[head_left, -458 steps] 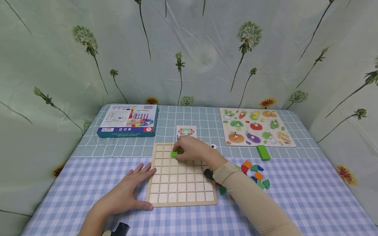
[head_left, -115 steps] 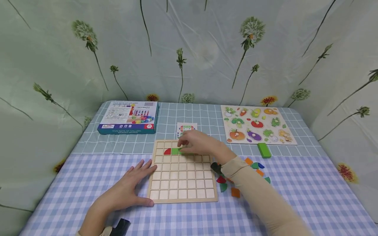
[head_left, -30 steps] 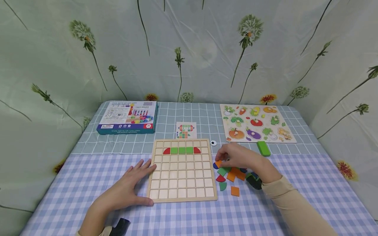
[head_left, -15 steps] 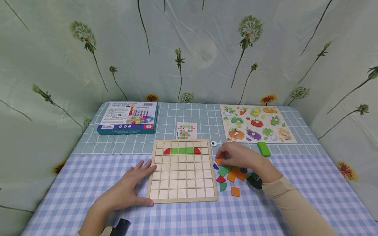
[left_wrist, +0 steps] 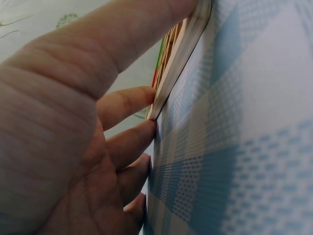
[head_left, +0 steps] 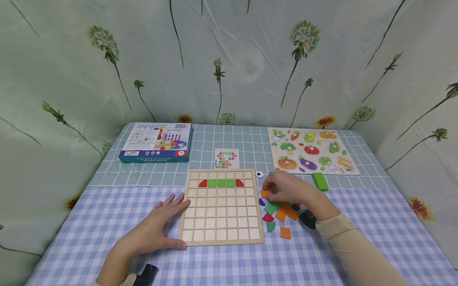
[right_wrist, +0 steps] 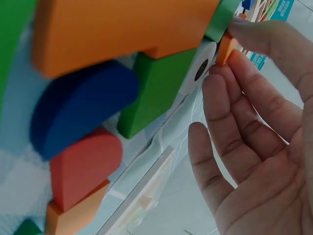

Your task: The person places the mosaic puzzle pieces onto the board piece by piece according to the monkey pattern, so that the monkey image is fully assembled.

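Note:
My right hand (head_left: 286, 186) pinches a small orange square piece (head_left: 264, 193) between thumb and index finger, just right of the gridded wooden board (head_left: 222, 213). In the right wrist view, the orange piece (right_wrist: 226, 49) sits at the fingertips, the other fingers loosely bent. My left hand (head_left: 157, 226) rests spread along the board's left edge, with fingertips and thumb touching its frame (left_wrist: 183, 54). In the board's second row, green squares (head_left: 221, 182) lie between two red quarter-round pieces (head_left: 203, 183). A loose pile of orange (head_left: 281, 214), green (head_left: 270, 208), red and blue pieces lies under and beside my right hand.
Behind the board lies a pattern card (head_left: 227, 158), with a white eye disc (head_left: 259, 174) at the board's far right corner. Farther back are a boxed toy (head_left: 155, 143) and a vegetable puzzle board (head_left: 313, 153). A green block (head_left: 320, 181) lies near the puzzle board.
Green squares and red quarter-rounds now fill part of the second row. My right hand has left the board for the pile and drawn the orange square off a blue piece. My left hand stays put.

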### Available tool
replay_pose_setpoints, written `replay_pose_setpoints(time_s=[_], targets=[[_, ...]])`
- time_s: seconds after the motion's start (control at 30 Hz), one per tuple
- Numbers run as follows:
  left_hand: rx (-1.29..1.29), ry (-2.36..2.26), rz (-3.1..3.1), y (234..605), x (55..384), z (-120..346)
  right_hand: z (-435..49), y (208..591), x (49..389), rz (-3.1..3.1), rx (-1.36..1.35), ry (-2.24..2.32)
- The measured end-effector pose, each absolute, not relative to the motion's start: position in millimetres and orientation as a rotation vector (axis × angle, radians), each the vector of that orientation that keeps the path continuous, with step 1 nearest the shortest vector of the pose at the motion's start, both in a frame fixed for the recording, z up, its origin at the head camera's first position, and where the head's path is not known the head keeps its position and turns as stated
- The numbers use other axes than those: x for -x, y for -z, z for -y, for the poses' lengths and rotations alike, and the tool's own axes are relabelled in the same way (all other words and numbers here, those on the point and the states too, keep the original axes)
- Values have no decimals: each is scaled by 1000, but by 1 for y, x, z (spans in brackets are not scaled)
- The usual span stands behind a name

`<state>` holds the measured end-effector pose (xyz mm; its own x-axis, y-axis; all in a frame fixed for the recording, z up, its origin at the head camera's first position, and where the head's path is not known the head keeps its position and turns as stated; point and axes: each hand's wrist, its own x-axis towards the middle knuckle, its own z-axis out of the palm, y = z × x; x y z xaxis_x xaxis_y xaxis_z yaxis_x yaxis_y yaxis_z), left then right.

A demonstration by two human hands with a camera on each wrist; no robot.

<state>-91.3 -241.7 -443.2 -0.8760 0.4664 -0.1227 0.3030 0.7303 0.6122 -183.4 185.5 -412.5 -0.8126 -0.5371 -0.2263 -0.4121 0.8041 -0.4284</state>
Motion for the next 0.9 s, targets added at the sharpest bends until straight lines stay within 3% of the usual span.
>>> replay_pose_setpoints(time_s=[0.33, 0.9], targets=[[-646, -883, -2671, 440, 92, 241, -162, 406, 188, -2692, 855, 653], [-624, -880, -2668, 443, 91, 242, -67, 400, 200, -2650, 1168, 609]])
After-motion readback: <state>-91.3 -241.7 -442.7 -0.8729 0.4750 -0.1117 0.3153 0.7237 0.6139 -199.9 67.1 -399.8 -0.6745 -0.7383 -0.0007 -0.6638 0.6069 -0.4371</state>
